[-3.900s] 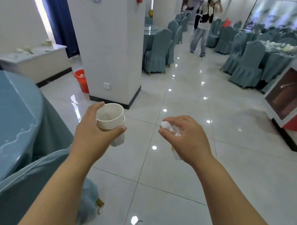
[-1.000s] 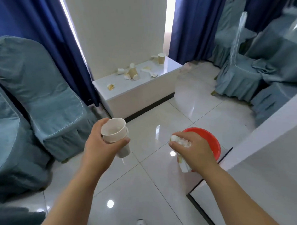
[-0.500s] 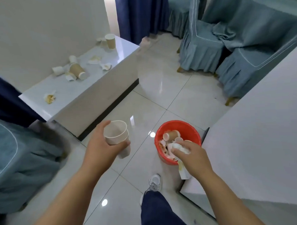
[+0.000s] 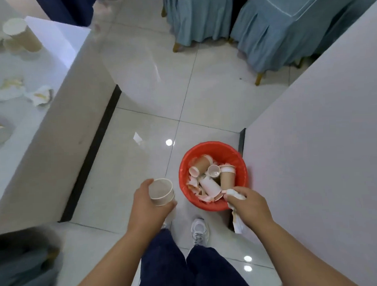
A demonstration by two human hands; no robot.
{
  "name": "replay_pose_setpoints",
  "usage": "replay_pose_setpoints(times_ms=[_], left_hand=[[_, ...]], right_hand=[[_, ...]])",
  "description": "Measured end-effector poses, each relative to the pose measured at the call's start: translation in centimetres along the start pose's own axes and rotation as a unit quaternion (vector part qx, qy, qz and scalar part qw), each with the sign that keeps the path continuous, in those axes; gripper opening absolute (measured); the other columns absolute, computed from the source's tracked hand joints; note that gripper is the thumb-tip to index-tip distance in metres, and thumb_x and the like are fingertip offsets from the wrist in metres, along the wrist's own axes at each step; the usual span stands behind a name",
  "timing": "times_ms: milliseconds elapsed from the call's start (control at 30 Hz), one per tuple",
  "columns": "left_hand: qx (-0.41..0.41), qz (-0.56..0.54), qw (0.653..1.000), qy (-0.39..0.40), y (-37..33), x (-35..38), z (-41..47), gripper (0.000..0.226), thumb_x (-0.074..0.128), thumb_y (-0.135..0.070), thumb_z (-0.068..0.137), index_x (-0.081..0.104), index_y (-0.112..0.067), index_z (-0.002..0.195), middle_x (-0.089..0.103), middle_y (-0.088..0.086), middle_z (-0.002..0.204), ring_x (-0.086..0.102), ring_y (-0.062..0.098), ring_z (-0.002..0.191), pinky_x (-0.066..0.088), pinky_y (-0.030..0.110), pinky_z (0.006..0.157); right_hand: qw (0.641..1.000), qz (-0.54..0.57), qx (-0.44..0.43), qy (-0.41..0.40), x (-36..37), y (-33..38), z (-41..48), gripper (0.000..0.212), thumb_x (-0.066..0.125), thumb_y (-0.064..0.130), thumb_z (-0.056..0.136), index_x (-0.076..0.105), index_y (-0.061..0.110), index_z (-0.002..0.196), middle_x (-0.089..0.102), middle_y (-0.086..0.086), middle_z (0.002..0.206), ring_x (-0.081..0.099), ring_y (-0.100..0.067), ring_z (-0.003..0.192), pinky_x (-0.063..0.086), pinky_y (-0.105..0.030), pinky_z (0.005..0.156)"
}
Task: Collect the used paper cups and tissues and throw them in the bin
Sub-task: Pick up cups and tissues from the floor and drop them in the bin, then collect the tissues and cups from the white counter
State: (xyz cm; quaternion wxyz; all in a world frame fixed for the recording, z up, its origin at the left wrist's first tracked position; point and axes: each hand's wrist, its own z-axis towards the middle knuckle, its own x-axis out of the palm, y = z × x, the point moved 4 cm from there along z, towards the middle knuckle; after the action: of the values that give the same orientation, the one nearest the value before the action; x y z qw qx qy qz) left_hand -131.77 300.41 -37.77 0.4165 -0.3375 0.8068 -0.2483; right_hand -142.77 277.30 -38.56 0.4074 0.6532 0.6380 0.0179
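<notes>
Left hand (image 4: 147, 205) grips stacked cups (image 4: 161, 192) just beside the red bin (image 4: 184, 164). Right hand (image 4: 248, 205) clutches tissues (image 4: 234, 193) over its rim. The bin already holds rubbish. Loose cups (image 4: 21, 39) and crumpled paper (image 4: 25, 94) remain uncollected on the worktop (image 4: 33, 131).

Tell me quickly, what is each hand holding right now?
Left hand: grips stacked white paper cups.
Right hand: grips crumpled white tissues.
</notes>
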Motion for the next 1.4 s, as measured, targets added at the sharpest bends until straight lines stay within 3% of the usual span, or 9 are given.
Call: replay_pose_setpoints(times_ms=[200,333,433,533,633,733,967,1133,1400], left_hand=[[0.005,0.062,0.992,0.108,0.5,6.4,9.3,0.072,0.08,-0.027,0.071,0.039,-0.026,0.131,0.041,-0.005,0.118,0.048,0.014,0.1,0.04,0.029,0.08],[0.034,0.09,0.981,0.169,1.0,11.6,14.3,0.06,0.081,-0.032,0.069,0.037,-0.033,0.111,0.045,-0.006,0.111,0.05,0.013,0.095,0.041,0.027,0.074],[0.045,0.087,0.972,0.214,2.4,15.7,17.1,0.073,0.081,-0.036,0.068,0.039,-0.031,0.128,0.052,-0.009,0.118,0.055,0.014,0.107,0.046,0.025,0.077],[0.027,0.097,0.955,0.279,4.8,19.1,18.8,0.105,0.08,-0.038,0.069,0.012,-0.034,0.149,0.037,-0.003,0.144,0.043,0.02,0.127,0.041,0.033,0.096],[0.003,0.102,0.946,0.306,7.5,20.4,19.5,0.093,0.075,-0.04,0.075,0.017,-0.036,0.147,0.04,-0.003,0.142,0.05,0.014,0.113,0.043,0.029,0.089],[-0.012,0.127,0.945,0.301,9.7,20.3,19.6,0.07,0.071,-0.032,0.082,0.033,-0.028,0.141,0.045,-0.009,0.127,0.049,0.009,0.102,0.041,0.017,0.074],[-0.039,0.182,0.948,0.258,11.0,19.1,19.6,0.057,0.066,-0.036,0.086,0.041,-0.024,0.135,0.047,-0.004,0.124,0.054,0.014,0.1,0.044,0.027,0.08],[-0.039,0.165,0.959,0.227,9.5,17.7,18.8,0.043,0.065,-0.034,0.086,0.047,-0.025,0.124,0.051,-0.007,0.116,0.058,0.008,0.086,0.045,0.021,0.064],[-0.039,0.077,0.981,0.173,4.5,12.8,14.3,0.022,0.065,-0.033,0.087,0.05,-0.03,0.103,0.052,-0.018,0.097,0.057,0.005,0.088,0.043,0.02,0.061]], right_hand=[[0.997,0.024,0.047,-0.053,1.8,-0.9,7.1,0.015,0.068,0.028,0.084,0.061,0.038,0.075,0.063,0.008,0.08,0.055,-0.002,0.071,0.045,-0.026,0.067],[0.994,0.029,0.071,-0.079,3.3,-2.7,12.0,0.011,0.069,0.028,0.082,0.068,0.03,0.093,0.058,0.014,0.076,0.053,-0.005,0.071,0.042,-0.027,0.066],[0.993,0.015,0.072,-0.093,4.5,-4.4,15.4,0.016,0.069,0.027,0.083,0.07,0.027,0.099,0.059,0.011,0.079,0.053,-0.009,0.073,0.044,-0.029,0.071],[0.991,-0.018,0.078,-0.104,5.6,-6.5,18.5,0.021,0.067,0.029,0.082,0.07,0.027,0.103,0.061,0.004,0.088,0.055,-0.016,0.081,0.045,-0.031,0.074],[0.991,-0.035,0.082,-0.102,6.6,-8.8,21.0,0.024,0.067,0.034,0.08,0.069,0.035,0.104,0.061,0.011,0.086,0.055,-0.014,0.081,0.042,-0.029,0.07],[0.992,-0.043,0.072,-0.098,7.4,-10.1,22.8,0.026,0.067,0.034,0.08,0.068,0.034,0.106,0.061,0.012,0.087,0.056,-0.013,0.083,0.04,-0.024,0.066],[0.99,-0.108,0.043,-0.076,8.6,-10.5,25.2,0.047,0.066,0.038,0.082,0.06,0.021,0.126,0.054,-0.007,0.132,0.052,-0.024,0.118,0.041,-0.035,0.1],[0.993,-0.095,0.045,-0.051,8.3,-9.8,23.4,0.036,0.067,0.033,0.085,0.063,0.019,0.118,0.059,-0.004,0.122,0.056,-0.02,0.109,0.041,-0.027,0.088],[0.999,-0.03,-0.011,0.002,6.9,-4.0,17.3,0.014,0.067,0.028,0.085,0.068,0.022,0.098,0.06,-0.003,0.114,0.06,-0.007,0.086,0.04,-0.01,0.07]])
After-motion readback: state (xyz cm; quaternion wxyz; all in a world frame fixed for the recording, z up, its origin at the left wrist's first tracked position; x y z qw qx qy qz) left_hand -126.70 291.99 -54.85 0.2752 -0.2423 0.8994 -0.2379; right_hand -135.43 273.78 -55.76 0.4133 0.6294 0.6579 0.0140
